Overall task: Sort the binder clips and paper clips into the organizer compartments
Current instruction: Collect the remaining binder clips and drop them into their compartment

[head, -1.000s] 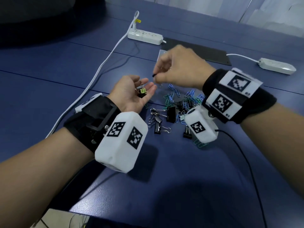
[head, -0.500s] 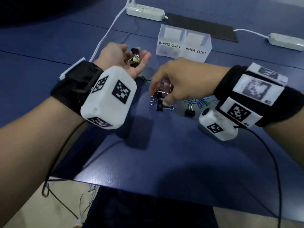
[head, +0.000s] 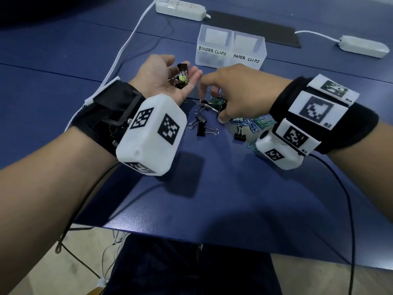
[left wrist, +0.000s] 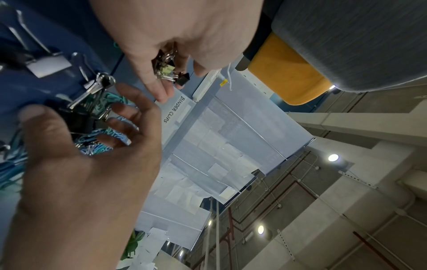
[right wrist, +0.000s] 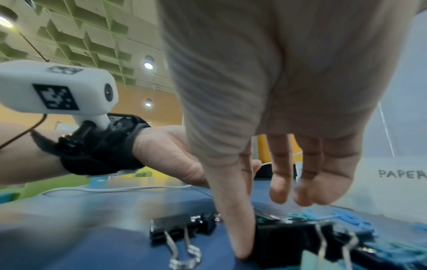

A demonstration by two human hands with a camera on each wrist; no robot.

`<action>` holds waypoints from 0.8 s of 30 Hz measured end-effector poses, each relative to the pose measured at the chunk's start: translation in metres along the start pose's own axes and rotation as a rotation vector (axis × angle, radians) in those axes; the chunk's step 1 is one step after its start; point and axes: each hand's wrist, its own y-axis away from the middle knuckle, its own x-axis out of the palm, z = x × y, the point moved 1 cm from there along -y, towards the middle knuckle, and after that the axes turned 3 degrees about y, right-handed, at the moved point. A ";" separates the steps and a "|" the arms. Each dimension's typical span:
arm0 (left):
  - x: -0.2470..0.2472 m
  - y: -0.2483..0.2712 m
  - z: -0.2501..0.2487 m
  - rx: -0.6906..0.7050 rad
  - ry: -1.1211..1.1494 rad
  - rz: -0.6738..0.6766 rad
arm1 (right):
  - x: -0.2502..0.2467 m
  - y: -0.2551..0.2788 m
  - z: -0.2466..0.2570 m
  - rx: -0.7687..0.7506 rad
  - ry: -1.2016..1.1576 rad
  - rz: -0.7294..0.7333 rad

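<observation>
My left hand (head: 168, 73) lies palm up, lightly cupped, with several small binder clips (head: 180, 78) resting in it; the left wrist view shows the same binder clips (left wrist: 166, 69) in the palm. My right hand (head: 229, 96) reaches down over the mixed pile, fingers spread and hanging. Its thumb (right wrist: 240, 237) touches a large black binder clip (right wrist: 284, 243), and nothing is pinched. Loose black binder clips (head: 200, 124) and coloured paper clips (head: 253, 122) lie on the blue table. The translucent organizer (head: 231, 33), labelled BINDER CLIPS and PAPER CLIPS, stands just behind both hands.
A white power strip (head: 180, 8) and its cable (head: 121, 54) run along the far left. A black mat (head: 255, 28) lies behind the organizer, with a second power strip (head: 361, 45) at far right. The table's front edge (head: 191, 233) is near my body.
My right hand came down from above the left palm to the pile on the table. The left hand stayed palm up with its clips. The view tilted down, which brought the organizer into sight.
</observation>
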 end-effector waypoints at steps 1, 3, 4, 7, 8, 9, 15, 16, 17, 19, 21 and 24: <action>0.000 0.001 0.000 0.006 0.001 -0.002 | 0.000 0.000 -0.001 0.009 -0.001 -0.004; 0.001 0.001 -0.001 0.018 0.005 -0.007 | 0.001 0.001 -0.003 0.024 -0.007 0.001; 0.001 0.002 -0.001 0.022 0.005 -0.008 | 0.002 0.001 -0.003 0.030 -0.013 0.003; 0.000 0.002 -0.002 0.021 0.008 -0.007 | -0.001 0.000 -0.006 0.054 -0.070 -0.023; 0.000 0.002 -0.002 0.020 0.008 -0.008 | -0.003 0.000 -0.008 0.066 -0.104 -0.048; -0.001 0.002 -0.002 0.020 0.007 -0.009 | -0.006 0.001 -0.010 0.077 -0.137 -0.078; -0.002 0.001 -0.001 0.009 0.009 -0.008 | -0.009 0.006 -0.016 0.115 -0.129 -0.026; -0.002 0.001 -0.001 0.008 0.011 -0.009 | -0.005 0.005 -0.016 0.113 -0.111 -0.005; -0.002 0.001 0.000 0.008 0.009 -0.011 | -0.001 0.003 -0.015 0.106 -0.103 0.005; -0.003 0.001 0.000 0.008 0.001 -0.014 | 0.005 0.000 -0.015 0.098 -0.118 -0.007; -0.003 0.001 0.001 0.006 -0.007 -0.016 | 0.004 -0.001 -0.017 0.101 -0.145 -0.023; -0.004 0.001 0.000 0.001 -0.016 -0.018 | -0.006 0.002 -0.020 0.105 -0.213 -0.058</action>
